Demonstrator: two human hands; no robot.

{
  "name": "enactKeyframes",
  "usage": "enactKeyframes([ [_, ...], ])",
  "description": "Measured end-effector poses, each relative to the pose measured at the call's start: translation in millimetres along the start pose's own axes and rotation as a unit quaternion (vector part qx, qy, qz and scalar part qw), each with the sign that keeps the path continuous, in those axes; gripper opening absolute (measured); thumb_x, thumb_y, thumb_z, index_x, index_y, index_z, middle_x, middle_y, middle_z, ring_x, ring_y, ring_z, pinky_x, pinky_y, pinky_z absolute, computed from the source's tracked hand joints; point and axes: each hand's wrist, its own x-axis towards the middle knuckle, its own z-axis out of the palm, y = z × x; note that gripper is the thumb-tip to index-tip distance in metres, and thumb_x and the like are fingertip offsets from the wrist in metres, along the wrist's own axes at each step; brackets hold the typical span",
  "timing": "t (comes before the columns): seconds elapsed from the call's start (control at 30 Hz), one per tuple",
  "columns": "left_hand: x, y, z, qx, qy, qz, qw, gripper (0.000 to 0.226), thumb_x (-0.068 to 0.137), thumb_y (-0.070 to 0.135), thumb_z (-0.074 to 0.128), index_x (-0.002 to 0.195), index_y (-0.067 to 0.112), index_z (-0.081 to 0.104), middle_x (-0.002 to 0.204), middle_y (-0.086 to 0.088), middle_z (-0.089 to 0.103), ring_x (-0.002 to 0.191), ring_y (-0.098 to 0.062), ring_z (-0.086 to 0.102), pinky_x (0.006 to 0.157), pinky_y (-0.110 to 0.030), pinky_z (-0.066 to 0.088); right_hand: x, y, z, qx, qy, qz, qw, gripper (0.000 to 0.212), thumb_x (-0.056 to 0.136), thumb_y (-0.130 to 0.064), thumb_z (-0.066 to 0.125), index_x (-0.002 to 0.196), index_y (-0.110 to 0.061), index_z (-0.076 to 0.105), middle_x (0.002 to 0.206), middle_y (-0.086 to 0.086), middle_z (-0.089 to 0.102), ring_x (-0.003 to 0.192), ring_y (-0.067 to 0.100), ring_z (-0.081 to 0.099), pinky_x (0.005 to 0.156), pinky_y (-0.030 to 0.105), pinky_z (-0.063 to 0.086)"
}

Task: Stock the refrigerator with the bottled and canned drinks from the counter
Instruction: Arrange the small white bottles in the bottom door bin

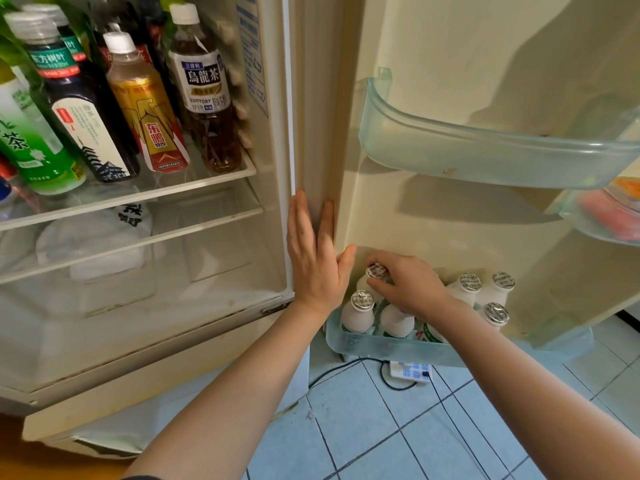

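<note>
The refrigerator stands open. My left hand (313, 252) lies flat with straight fingers against the fridge's right front edge (313, 133) by the door hinge. My right hand (403, 284) reaches into the bottom door bin (391, 348) and pinches the foil cap of a small white milk bottle (375, 271) at the bin's back left. Several more white bottles (358, 313) with silver caps stand upright in the same bin. Tall tea and drink bottles (204, 88) crowd the upper glass shelf (194, 183).
A clear middle door bin (485, 157) hangs above the bottom one. A white bag (93, 240) lies on the lower glass shelf. A power strip (410, 370) with black cables sits on the blue tiled floor under the door.
</note>
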Motion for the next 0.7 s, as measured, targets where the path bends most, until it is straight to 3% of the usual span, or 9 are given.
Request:
enactKeyframes([
  [0.33,-1.5,-4.3,2.2,0.015,0.003,0.008,1.000,0.057,0.098,0.045,0.028,0.137,0.003,0.032,0.142,-0.035,0.024,0.136,-0.043,0.020,0.116,-0.035,0.011,9.8,-11.4,-1.6,0.045,-0.044,-0.009,0.998,0.030,0.089,-0.028,0.060,0.119,-0.026,0.058,0.115,-0.005,0.065,0.100,0.018,0.060,0.084,0.032,0.046],
  [0.7,-1.7,-6.3,4.5,0.016,0.010,0.012,1.000,0.060,0.098,0.047,0.026,0.138,0.003,0.032,0.143,-0.034,0.025,0.136,-0.043,0.021,0.116,-0.036,0.013,7.1,-10.8,0.0,0.026,-0.025,0.000,0.999,0.031,0.089,-0.032,0.059,0.120,-0.031,0.056,0.113,-0.011,0.065,0.100,0.015,0.060,0.083,0.028,0.044],
])
